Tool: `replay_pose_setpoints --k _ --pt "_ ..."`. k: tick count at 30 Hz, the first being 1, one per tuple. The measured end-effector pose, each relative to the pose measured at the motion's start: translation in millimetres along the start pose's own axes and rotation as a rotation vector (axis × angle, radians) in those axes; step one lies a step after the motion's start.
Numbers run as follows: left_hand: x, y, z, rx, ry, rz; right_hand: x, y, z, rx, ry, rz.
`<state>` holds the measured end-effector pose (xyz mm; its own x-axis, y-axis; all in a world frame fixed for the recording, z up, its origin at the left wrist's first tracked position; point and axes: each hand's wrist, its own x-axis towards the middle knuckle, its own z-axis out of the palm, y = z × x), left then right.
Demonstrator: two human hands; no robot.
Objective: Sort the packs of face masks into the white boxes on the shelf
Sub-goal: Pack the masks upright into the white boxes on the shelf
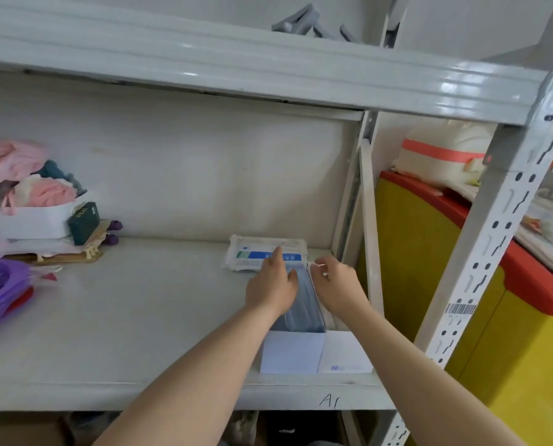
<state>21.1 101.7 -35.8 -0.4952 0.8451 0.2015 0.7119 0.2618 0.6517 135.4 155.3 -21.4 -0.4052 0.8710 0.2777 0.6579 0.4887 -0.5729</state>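
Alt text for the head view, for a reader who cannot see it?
Two bare hands work at a white box on a grey shelf: the left hand rests on blue mask packs standing in it, the right hand curls beside them. A white, blue-labelled pack lies flat behind, and a second white box stands alongside.

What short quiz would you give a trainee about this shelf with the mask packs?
1. True or false: the white pack with the blue label stands upright inside a box.
2. What colour are the packs in the left white box? A blue, B pink, C green.
3. Short answer: which hand lies over those packs, the left hand or the right hand?
Key: 1 false, it lies flat on the shelf behind the boxes; 2 A; 3 left.
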Motion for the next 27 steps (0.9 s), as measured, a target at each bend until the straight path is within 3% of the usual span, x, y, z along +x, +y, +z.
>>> replay_pose_setpoints --k 5,11,17,21,27 --pt "-13 -1 -10 -0.328 0.057 0.129 -1 -47 15 0.158 0.003 -0.104" --pt "13 -34 -26 -0.323 0.174 0.071 25 -75 37 0.111 -0.093 -0.102" --pt "94 -48 -41 -0.289 0.147 0.034 90 -88 54 0.228 -0.119 0.008" --pt "147 -70 -57 -0.123 0.106 0.014 143 -54 56 0.081 -0.134 0.088" --pt "193 -128 -53 -0.277 0.199 -0.270 189 11 60 -0.206 -0.288 0.292"
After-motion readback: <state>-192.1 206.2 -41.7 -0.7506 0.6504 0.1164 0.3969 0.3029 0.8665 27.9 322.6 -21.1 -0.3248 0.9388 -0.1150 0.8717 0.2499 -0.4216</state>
